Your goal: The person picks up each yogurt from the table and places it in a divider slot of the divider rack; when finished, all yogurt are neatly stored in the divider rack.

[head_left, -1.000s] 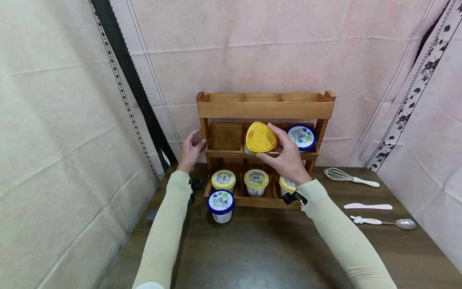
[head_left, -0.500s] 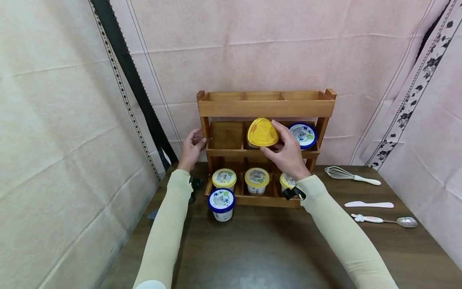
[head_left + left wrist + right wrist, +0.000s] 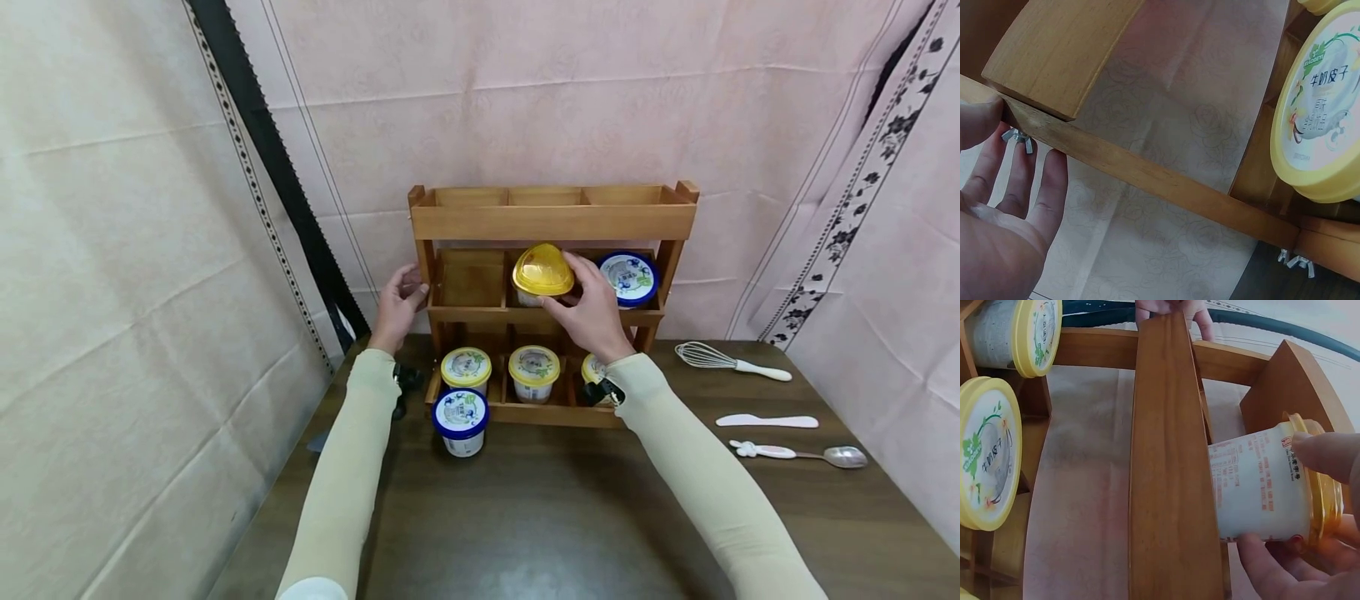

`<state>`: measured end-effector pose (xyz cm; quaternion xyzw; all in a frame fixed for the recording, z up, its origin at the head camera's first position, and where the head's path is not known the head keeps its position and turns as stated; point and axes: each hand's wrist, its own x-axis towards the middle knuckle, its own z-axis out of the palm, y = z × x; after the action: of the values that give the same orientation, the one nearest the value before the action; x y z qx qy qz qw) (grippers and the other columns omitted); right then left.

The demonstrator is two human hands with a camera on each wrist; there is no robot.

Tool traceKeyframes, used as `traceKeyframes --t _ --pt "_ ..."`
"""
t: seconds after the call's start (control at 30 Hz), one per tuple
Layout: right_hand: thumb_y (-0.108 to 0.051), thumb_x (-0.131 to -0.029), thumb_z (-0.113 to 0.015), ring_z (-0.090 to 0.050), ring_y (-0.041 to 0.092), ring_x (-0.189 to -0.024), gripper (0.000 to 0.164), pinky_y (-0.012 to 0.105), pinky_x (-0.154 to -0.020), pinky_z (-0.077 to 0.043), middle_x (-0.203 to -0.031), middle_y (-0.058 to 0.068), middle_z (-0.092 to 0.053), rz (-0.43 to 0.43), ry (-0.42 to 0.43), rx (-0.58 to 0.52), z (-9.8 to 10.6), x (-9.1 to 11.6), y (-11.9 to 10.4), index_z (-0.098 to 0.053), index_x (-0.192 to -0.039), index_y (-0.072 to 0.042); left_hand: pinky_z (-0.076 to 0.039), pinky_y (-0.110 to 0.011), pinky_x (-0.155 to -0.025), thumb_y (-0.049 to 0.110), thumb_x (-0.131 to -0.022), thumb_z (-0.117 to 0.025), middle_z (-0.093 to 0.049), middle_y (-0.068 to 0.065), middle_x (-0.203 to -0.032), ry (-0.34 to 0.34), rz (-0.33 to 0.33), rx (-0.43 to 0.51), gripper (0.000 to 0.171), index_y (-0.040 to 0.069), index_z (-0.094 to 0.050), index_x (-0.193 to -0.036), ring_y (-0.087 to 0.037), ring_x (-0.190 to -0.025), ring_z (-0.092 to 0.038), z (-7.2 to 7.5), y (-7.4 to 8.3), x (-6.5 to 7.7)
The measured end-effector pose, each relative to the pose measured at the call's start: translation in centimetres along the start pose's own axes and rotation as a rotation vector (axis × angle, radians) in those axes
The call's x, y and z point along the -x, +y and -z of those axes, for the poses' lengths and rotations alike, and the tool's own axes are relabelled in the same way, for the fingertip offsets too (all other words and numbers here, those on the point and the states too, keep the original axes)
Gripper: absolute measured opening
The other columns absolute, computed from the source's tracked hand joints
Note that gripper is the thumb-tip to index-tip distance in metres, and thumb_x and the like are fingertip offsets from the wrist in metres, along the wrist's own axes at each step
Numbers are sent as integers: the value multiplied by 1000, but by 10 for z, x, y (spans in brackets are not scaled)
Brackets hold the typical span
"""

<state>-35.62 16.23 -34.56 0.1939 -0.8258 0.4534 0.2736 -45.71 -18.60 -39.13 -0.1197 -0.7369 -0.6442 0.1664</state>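
Note:
My right hand (image 3: 596, 310) grips a white plastic cup with a clear yellow domed lid (image 3: 543, 272), thumb and fingers around its lid end. It stands nearly upright at the middle compartment of the wooden rack's (image 3: 551, 223) second tier. The right wrist view shows red print on the cup's wall (image 3: 1260, 487), its lower end hidden behind the front board. At the rack's left side, my left hand (image 3: 401, 307) holds the upright post, thumb on one side and fingers on the other (image 3: 1049, 194). Beside the held cup sits a blue-lidded tub (image 3: 628, 278).
Yellow-lidded tubs (image 3: 534, 372) sit in the bottom tier, the right one partly behind my wrist. Before them on the table stands another blue-lidded tub (image 3: 461, 421). A whisk (image 3: 723, 362), a white knife (image 3: 767, 422) and a spoon (image 3: 802, 453) lie at right.
The cup's lid, which faced the camera a second ago, has tipped back, and the cup now stands more upright in the middle compartment. The left hand stays on the post.

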Motion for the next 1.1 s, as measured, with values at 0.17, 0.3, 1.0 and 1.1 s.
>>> traceKeyframes --t 0.17,0.3,1.0,1.1 --pt "-22 -91 -85 -55 34 -140 80 47 -99 -61 -161 13 -46 -10 -6 32 -2 -1 1 -46 -160 -12 -56 -49 -109 17 -107 -64 -59 -9 -138 0 7 6 43 26 -57 -148 -28 -128 -59 0 0 0" --pt "-22 -93 -83 -55 37 -139 79 49 -100 -60 -162 15 -45 -14 -19 56 -3 -1 0 -45 -160 -11 -55 -50 -110 16 -107 -64 -59 -9 -138 -2 10 5 43 26 -57 -148 -27 -128 -59 0 -1 0" --pt "-32 -92 -84 -50 34 -144 80 52 -110 -54 -164 11 -44 15 -24 46 9 6 -7 -46 -159 -9 -57 -48 -107 16 -107 -64 -59 -9 -138 -10 -5 4 44 26 -57 -149 -28 -128 -60 1 0 -2" --pt "-32 -92 -84 -50 33 -145 79 50 -112 -53 -164 10 -44 25 -22 51 12 9 -9 -47 -159 -9 -57 -48 -107 15 -107 -64 -59 -9 -138 -7 -4 0 44 26 -57 -149 -28 -129 -60 1 1 -1"
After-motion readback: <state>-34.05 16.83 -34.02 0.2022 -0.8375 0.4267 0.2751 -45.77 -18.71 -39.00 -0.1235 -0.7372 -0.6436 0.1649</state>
